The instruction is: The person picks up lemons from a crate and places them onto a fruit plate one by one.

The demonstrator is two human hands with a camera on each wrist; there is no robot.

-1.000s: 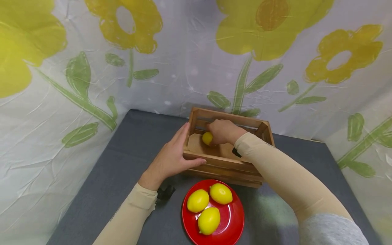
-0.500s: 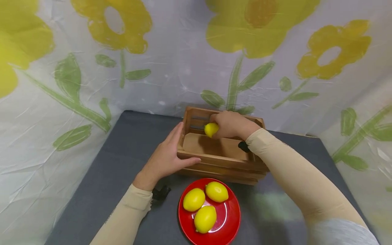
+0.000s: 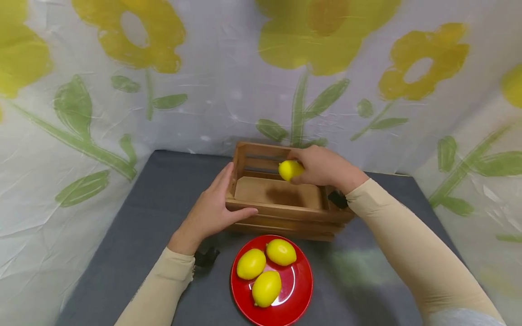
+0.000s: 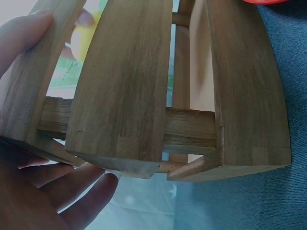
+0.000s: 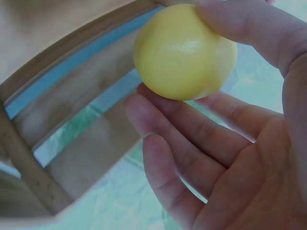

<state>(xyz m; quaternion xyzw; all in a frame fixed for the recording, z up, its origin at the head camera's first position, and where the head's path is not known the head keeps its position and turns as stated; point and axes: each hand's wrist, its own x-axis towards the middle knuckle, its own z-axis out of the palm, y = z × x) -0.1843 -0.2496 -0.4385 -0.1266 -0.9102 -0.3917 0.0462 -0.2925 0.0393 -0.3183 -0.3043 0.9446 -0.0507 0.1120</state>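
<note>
In the head view my right hand (image 3: 326, 166) pinches a yellow lemon (image 3: 290, 170) between thumb and fingers, above the inside of a slatted wooden crate (image 3: 281, 211). The right wrist view shows the thumb on one side of that lemon (image 5: 180, 52) and fingertips under it. My left hand (image 3: 208, 212) rests against the crate's near left corner, its straight fingers along the left side and thumb across the front. Close up, the left thumb (image 4: 21, 36) lies on the top slat. A red plate (image 3: 302, 296) in front of the crate bears three lemons (image 3: 267, 289).
A dark grey table (image 3: 138, 226) lies under everything. Behind it hangs a pale cloth (image 3: 220, 90) printed with yellow flowers, close to the crate's back. A black strap (image 3: 206, 257) shows beside my left wrist.
My right hand has lifted the lemon from near the crate's floor and shifted it right. My left hand stays at the corner. The head view has turned slightly right.
</note>
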